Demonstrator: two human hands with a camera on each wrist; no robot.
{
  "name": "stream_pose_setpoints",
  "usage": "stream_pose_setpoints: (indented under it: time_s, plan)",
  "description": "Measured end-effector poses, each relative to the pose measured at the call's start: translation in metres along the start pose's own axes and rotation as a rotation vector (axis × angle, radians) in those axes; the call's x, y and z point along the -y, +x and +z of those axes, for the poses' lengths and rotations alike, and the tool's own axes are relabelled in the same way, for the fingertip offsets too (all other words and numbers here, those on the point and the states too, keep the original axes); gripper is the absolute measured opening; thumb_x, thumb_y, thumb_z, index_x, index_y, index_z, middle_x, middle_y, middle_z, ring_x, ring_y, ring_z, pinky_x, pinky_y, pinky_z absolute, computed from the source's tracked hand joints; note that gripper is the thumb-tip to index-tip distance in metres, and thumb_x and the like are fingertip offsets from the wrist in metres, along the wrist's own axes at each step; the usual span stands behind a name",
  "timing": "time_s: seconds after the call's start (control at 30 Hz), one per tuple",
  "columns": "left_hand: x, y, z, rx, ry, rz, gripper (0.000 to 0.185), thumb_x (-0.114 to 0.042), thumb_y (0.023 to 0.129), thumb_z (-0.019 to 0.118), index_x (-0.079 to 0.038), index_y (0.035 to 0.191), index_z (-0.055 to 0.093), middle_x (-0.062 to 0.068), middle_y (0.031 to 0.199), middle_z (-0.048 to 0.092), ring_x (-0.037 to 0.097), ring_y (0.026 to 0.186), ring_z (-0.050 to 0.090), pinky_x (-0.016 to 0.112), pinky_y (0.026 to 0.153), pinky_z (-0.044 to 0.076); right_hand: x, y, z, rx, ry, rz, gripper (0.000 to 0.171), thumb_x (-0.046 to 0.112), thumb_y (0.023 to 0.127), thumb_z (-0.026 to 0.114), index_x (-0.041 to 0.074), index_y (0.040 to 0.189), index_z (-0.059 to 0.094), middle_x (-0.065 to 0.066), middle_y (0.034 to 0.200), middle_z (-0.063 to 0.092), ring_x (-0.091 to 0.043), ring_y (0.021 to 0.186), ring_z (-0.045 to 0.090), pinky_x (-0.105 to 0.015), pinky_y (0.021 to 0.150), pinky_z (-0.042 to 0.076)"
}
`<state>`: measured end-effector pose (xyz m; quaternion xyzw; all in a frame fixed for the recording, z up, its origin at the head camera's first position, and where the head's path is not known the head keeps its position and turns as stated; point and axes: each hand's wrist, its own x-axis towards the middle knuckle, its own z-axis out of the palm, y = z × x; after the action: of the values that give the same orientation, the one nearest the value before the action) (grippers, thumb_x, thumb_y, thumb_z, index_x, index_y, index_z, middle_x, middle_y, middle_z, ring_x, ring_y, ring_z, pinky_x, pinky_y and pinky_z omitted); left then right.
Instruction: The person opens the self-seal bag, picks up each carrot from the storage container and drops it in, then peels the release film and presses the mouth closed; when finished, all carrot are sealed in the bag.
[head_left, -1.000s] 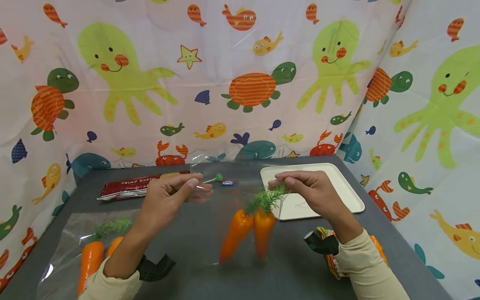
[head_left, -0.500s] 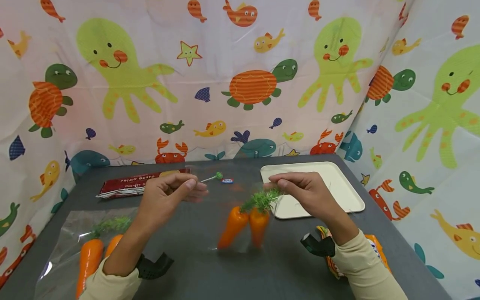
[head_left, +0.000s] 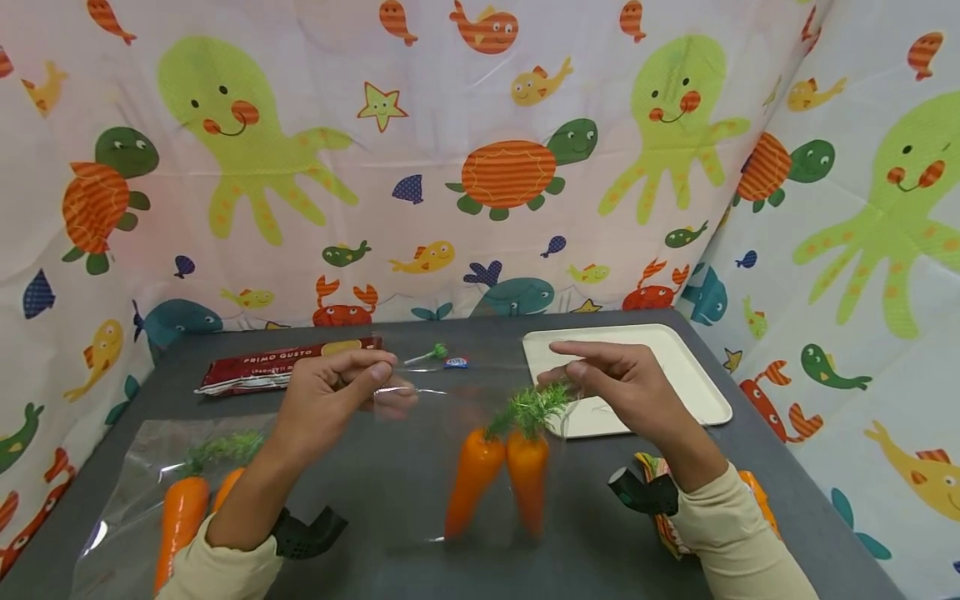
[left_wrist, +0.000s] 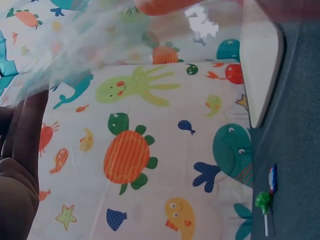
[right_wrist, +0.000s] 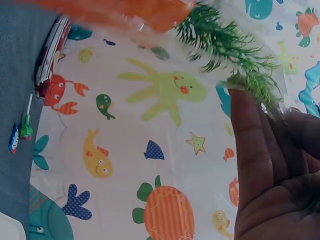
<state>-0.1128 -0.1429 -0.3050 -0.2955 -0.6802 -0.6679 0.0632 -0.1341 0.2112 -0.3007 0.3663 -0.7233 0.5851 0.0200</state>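
Between both hands hangs a clear plastic bag (head_left: 408, 492) with two orange carrots (head_left: 474, 479) inside, their green tops at the upper right. My left hand (head_left: 330, 408) pinches the bag's upper left edge. At the upper right edge, my right hand (head_left: 626, 383) pinches the plastic by the green tops (right_wrist: 235, 57), its index finger stretched out above. The left wrist view has the bag's plastic (left_wrist: 95, 40) blurred across the top. Beneath my left forearm lies another clear bag (head_left: 135, 492) holding carrots, partly covered by the arm.
A dark red spaghetti pack (head_left: 255, 371) lies at the back left. Behind the hanging bag are a green lollipop (head_left: 438, 352) and a small blue wrapped item (head_left: 456, 363). The cream tray (head_left: 693, 392) is at back right; an orange-yellow packet (head_left: 756, 496) lies under my right forearm.
The hanging bag with its carrots swings toward me and up, then drops back lower. My right index finger straightens and lifts away from the thumb. Both hands stay in nearly the same place.
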Motion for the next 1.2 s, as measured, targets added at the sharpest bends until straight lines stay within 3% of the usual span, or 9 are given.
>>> stream_pose_setpoints:
  time_s: [0.2,0.43,0.53,0.7,0.83,1.0,1.2]
  plan:
    - [0.001,-0.005,-0.003,0.055,-0.057,-0.041,0.026,0.004,0.098,0.053,0.013,0.121,0.059,0.014,0.088,0.073,0.031,0.077,0.072,0.046,0.064,0.057,-0.004,-0.003,-0.002,0.032,0.123,0.013,0.032,-0.003,0.098,0.053,0.003,0.128,0.064,-0.012,0.103,0.072,-0.027,0.094,0.070,-0.039,0.077,0.057]
    - [0.008,-0.007,-0.007,0.115,-0.147,0.020,0.025,0.009,0.097,0.051,0.007,0.118,0.065,0.014,0.091,0.073,0.033,0.077,0.072,0.048,0.060,0.056,-0.006,-0.002,-0.002,0.045,0.175,0.017,0.021,-0.004,0.095,0.058,-0.007,0.114,0.068,-0.014,0.101,0.072,-0.028,0.093,0.070,-0.042,0.079,0.056]
    - [0.011,-0.007,-0.008,0.136,-0.210,0.009,0.026,0.011,0.097,0.050,0.007,0.116,0.066,0.014,0.091,0.073,0.032,0.077,0.072,0.049,0.059,0.056,-0.008,-0.002,-0.002,0.065,0.190,0.008,0.023,-0.005,0.095,0.058,-0.005,0.115,0.069,-0.013,0.100,0.073,-0.025,0.092,0.071,-0.040,0.078,0.057]
    - [0.015,-0.008,-0.012,0.135,-0.275,-0.074,0.034,0.007,0.099,0.048,-0.010,0.118,0.070,0.011,0.092,0.074,0.027,0.077,0.072,0.046,0.061,0.057,-0.012,-0.002,-0.003,0.106,0.214,-0.039,0.028,-0.006,0.095,0.057,0.007,0.113,0.074,-0.007,0.103,0.073,-0.020,0.090,0.070,-0.036,0.078,0.057]
    - [0.017,-0.009,-0.014,0.137,-0.274,-0.082,0.033,0.005,0.100,0.049,-0.012,0.118,0.070,0.011,0.095,0.073,0.027,0.073,0.072,0.045,0.060,0.057,-0.013,-0.002,-0.003,0.096,0.163,-0.015,0.028,-0.004,0.095,0.058,0.013,0.107,0.076,-0.003,0.100,0.073,-0.017,0.084,0.069,-0.033,0.076,0.057]
    - [0.020,-0.011,-0.014,0.122,-0.241,-0.065,0.032,0.006,0.098,0.051,-0.009,0.120,0.069,0.011,0.098,0.073,0.026,0.069,0.072,0.044,0.059,0.057,-0.015,-0.001,-0.003,0.085,0.115,0.032,0.023,-0.004,0.095,0.058,0.008,0.105,0.074,-0.004,0.094,0.073,-0.018,0.080,0.069,-0.034,0.074,0.058]
    - [0.018,-0.009,-0.015,0.105,-0.209,-0.050,0.029,0.007,0.097,0.052,-0.004,0.117,0.070,0.012,0.097,0.073,0.026,0.071,0.072,0.043,0.062,0.058,-0.015,0.000,-0.006,0.094,0.091,0.018,0.021,-0.004,0.095,0.056,0.001,0.107,0.072,-0.006,0.097,0.072,-0.019,0.082,0.069,-0.035,0.075,0.058]
